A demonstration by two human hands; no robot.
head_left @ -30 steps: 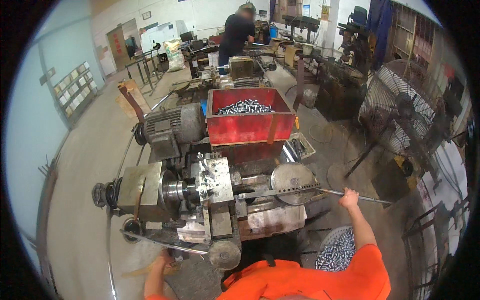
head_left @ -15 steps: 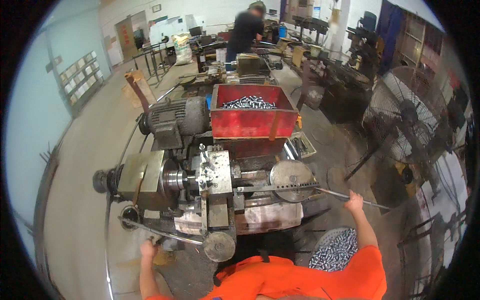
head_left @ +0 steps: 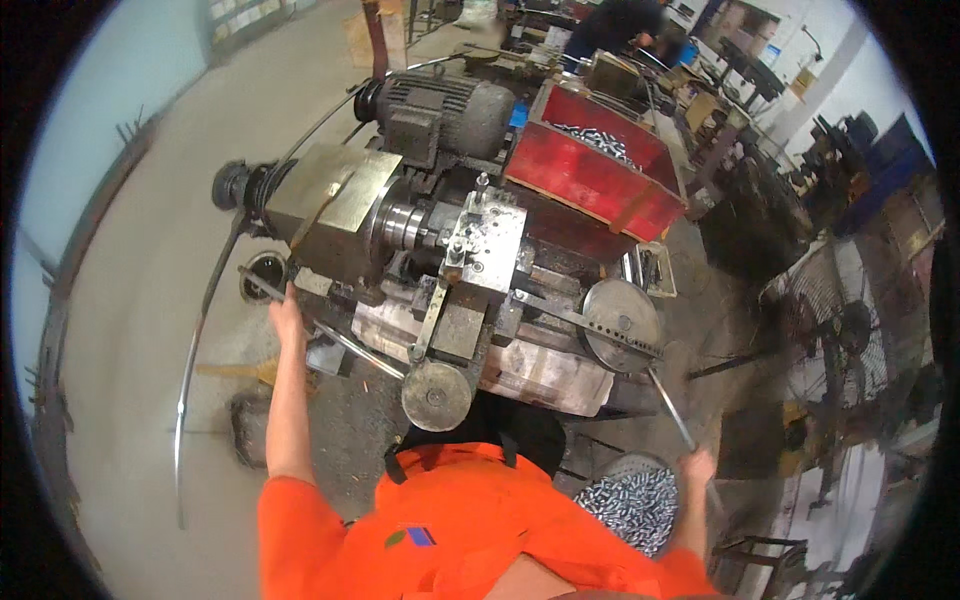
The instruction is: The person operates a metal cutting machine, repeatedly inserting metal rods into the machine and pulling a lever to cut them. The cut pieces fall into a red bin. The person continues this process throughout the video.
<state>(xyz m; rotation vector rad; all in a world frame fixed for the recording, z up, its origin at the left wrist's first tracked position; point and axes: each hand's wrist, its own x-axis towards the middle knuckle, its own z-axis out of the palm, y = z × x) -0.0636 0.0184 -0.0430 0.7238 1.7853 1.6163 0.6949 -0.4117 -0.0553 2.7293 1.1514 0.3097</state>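
Note:
My left hand [head_left: 287, 312] is closed around a metal lever rod [head_left: 358, 350], which runs up to the left from a round metal disc [head_left: 437, 396] at the front of a small lathe. At the right my right hand [head_left: 697, 466] grips a second lever rod [head_left: 670, 408], which slants down from a larger round plate [head_left: 622, 322] beside a bar with a row of holes. Between the two levers stands the lathe's tool block [head_left: 488, 242], bolted on top. Facing it from the left is the chuck [head_left: 402, 226]. Whether a workpiece sits there, I cannot tell.
A red box [head_left: 600, 185] of small metal parts stands behind the lathe, next to an electric motor [head_left: 450, 115]. Near my right forearm is a basket of similar small parts [head_left: 632, 505]. A large fan [head_left: 825, 325] stands at the right. Another person [head_left: 612, 28] works farther back.
My left hand has moved up onto the left lever rod. My right hand has swung the right lever down and toward me. The view has tilted and dropped lower.

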